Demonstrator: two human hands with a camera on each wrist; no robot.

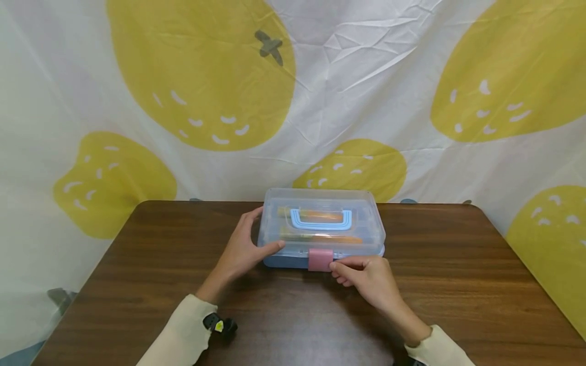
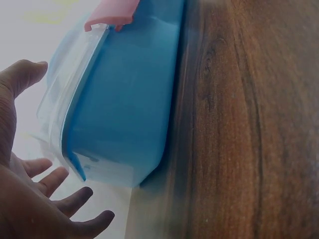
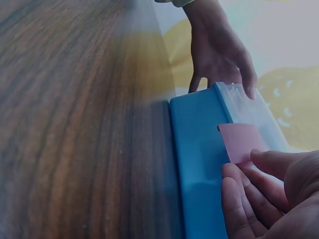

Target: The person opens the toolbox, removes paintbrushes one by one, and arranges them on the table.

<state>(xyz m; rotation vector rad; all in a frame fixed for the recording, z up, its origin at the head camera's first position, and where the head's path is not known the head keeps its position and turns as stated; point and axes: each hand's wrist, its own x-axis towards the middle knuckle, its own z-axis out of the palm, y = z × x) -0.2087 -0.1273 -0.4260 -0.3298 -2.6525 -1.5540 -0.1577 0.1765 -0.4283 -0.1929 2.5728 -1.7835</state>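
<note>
A storage box with a blue base and clear lid (image 1: 361, 198) sits at the table's far edge, its lid down. A light blue handle (image 1: 321, 226) lies on the lid, and orange-and-yellow items show blurrily through the plastic. At the front is a pink latch (image 1: 320, 260). My left hand (image 1: 242, 244) is at the box's left end, fingers spread along the side and thumb over the lid's front corner. With thumb and curled index finger, my right hand (image 3: 284, 194) pinches the right edge of the latch, which stands slightly out from the base in the right wrist view.
The brown wooden table (image 1: 183, 254) carries the box near its back edge. Right behind it hangs a white cloth (image 1: 220, 175) with yellow fruit prints. Dark wrist straps (image 1: 220, 324) sit over the light sleeves.
</note>
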